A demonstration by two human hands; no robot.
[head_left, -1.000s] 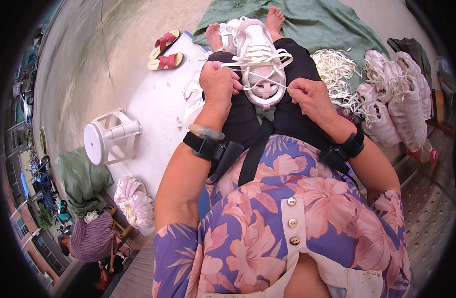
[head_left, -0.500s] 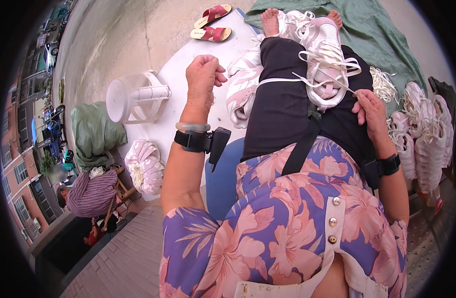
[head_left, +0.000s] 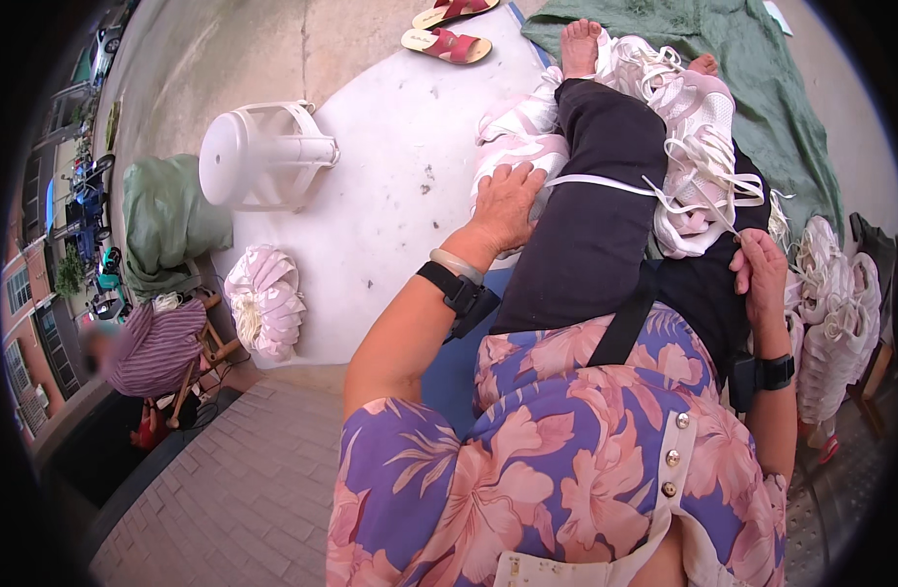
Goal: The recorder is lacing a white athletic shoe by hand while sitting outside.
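Observation:
A white and pale pink sneaker (head_left: 705, 106) lies over my legs, its toe toward me and its loose white laces looped across the top. One white shoelace (head_left: 606, 182) stretches leftward from it over my black trouser leg. Beside the toe, my right hand (head_left: 759, 266) pinches a lace end between thumb and fingers. My left hand (head_left: 508, 207) rests palm down, fingers extended, on a pile of pink and white shoe uppers (head_left: 519, 147) left of my thigh. More pale shoes (head_left: 637, 61) lie between my feet, partly hidden by the sneaker.
A white plastic stool (head_left: 263, 157) lies on its side on the pale sheet (head_left: 381, 196), near a bundle of pink-white uppers (head_left: 265, 303). Red sandals (head_left: 447, 45) lie beyond. Stacked shoes (head_left: 835, 323) stand at right by a green cloth (head_left: 777, 127). A person in stripes (head_left: 156, 347) sits at far left.
My left hand has come down from the air onto the shoe uppers, its fingers unfolding. My right hand keeps its pinch on the lace. The whole view has shifted slightly.

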